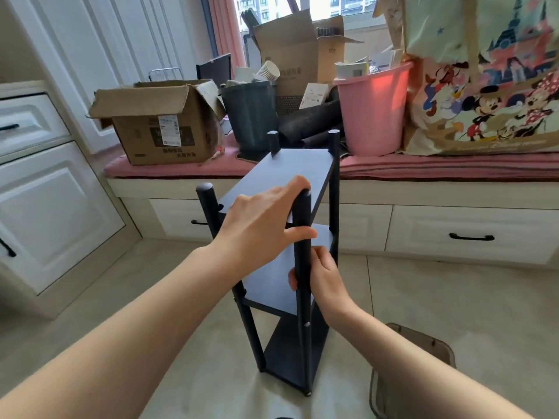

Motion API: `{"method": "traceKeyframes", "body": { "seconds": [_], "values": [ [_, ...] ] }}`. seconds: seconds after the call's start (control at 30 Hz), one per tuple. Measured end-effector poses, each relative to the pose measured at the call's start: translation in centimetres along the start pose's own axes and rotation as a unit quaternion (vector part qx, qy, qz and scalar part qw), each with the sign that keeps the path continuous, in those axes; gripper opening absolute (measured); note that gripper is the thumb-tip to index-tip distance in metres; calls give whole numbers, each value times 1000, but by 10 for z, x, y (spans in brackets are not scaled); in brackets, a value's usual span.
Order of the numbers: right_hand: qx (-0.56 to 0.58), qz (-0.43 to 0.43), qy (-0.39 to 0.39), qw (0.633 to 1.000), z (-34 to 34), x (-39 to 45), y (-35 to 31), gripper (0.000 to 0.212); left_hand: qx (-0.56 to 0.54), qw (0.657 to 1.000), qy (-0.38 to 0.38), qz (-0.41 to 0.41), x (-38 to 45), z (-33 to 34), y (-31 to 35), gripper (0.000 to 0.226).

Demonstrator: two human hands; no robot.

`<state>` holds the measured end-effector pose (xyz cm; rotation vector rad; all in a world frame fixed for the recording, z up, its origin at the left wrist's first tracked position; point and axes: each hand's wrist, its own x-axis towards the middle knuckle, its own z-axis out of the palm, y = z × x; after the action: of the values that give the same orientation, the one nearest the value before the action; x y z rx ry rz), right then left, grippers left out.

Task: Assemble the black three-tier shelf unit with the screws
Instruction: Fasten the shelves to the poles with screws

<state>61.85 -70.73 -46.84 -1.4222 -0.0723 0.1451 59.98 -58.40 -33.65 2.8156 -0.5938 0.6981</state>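
Note:
The black three-tier shelf unit (290, 173) stands upright on the tiled floor in the middle of the view, with four round posts and three flat boards. My left hand (260, 228) grips the top of the near right post (302, 297), fingers over its end and thumb across it. Lower down, my right hand (325, 278) holds the same post at the middle board's height, fingers curled round it. A silver screw head (307, 324) shows on that post below the middle board. Another sits at the post's foot (308, 394).
A window bench with a pink cushion (181, 167) runs behind the shelf, carrying a cardboard box (157, 125), a dark bin (249, 116), a pink bucket (373, 116) and a printed bag (484, 74). White cabinets (45, 207) stand at the left. A brown stool (423, 352) sits at the lower right.

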Motion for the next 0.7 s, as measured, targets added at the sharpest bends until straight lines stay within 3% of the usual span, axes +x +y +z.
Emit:
{"method": "traceKeyframes", "body": {
  "seconds": [0.27,0.5,0.7],
  "values": [
    [-8,-51,-49,997,37,18,-8,20,-36,998,-13,-47,-10,-25,-42,53],
    [-10,-72,-106,992,106,47,-9,18,-143,980,-27,-134,-34,-55,-120,51],
    [-42,-91,-118,988,180,50,8,15,-217,950,56,-216,-88,-68,-186,44]
  ]
}}
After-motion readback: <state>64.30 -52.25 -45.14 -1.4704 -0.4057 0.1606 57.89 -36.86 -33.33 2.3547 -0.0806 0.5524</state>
